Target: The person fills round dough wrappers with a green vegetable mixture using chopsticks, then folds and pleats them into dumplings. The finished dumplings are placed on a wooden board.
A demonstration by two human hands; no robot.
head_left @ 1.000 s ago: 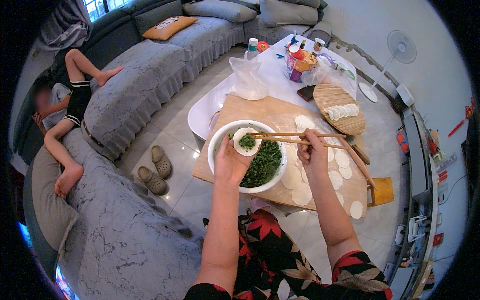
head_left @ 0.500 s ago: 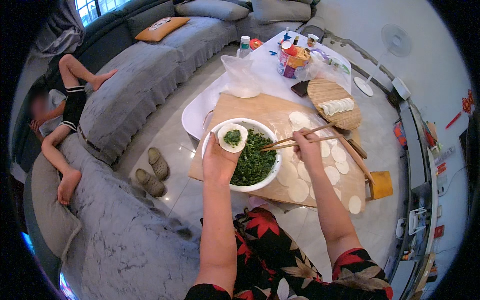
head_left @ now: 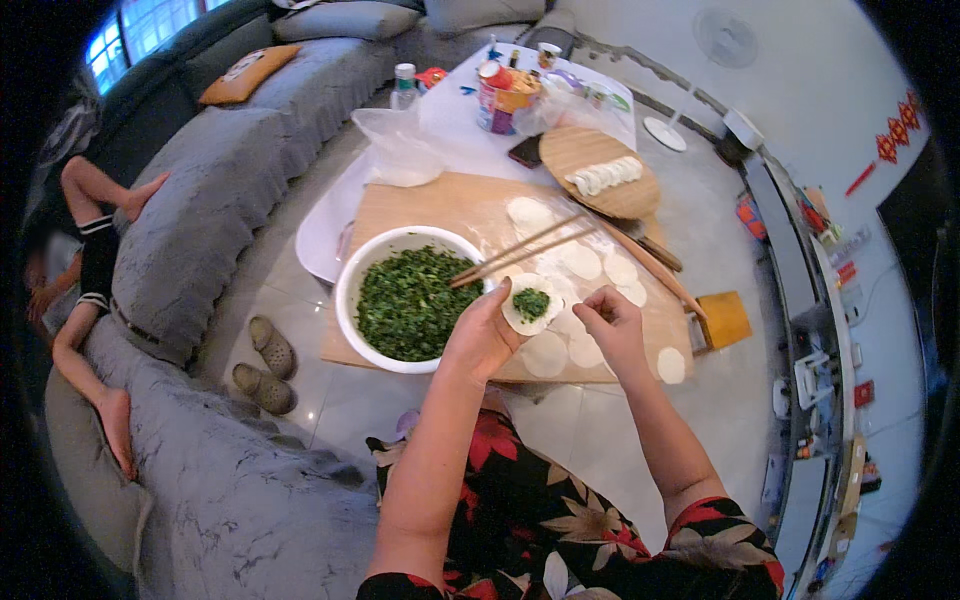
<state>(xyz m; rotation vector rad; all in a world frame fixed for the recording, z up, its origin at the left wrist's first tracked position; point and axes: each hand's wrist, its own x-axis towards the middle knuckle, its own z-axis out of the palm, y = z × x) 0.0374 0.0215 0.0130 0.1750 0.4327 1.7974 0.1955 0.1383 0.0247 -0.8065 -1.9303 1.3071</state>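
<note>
A round dumpling wrapper (head_left: 512,312) with a mound of chopped green filling (head_left: 531,303) lies across the fingers of my left hand (head_left: 483,338), which holds it just right of a white bowl (head_left: 346,300). More chopped greens (head_left: 405,305) fill that bowl. A pair of wooden chopsticks (head_left: 525,253) rests there, tips in the greens and shafts over the rim. Slightly right of the wrapper, my right hand (head_left: 618,325) has thumb and fingers pinched together, with nothing visible in them. Flat wrappers (head_left: 583,262) lie on the floured wooden board (head_left: 465,205) beyond.
A rolling pin (head_left: 660,273) lies along the board's right side. Behind it, a round wooden tray (head_left: 575,148) carries a row of shaped dumplings (head_left: 605,177). A plastic bag (head_left: 400,150), a bottle (head_left: 404,90) and a colourful tub (head_left: 498,110) stand farther back. Another person's leg (head_left: 90,375) rests on the sofa.
My right hand has let go of the chopsticks, now left in the bowl. My left hand has carried the filled wrapper from over the bowl to its right, close to my right hand.
</note>
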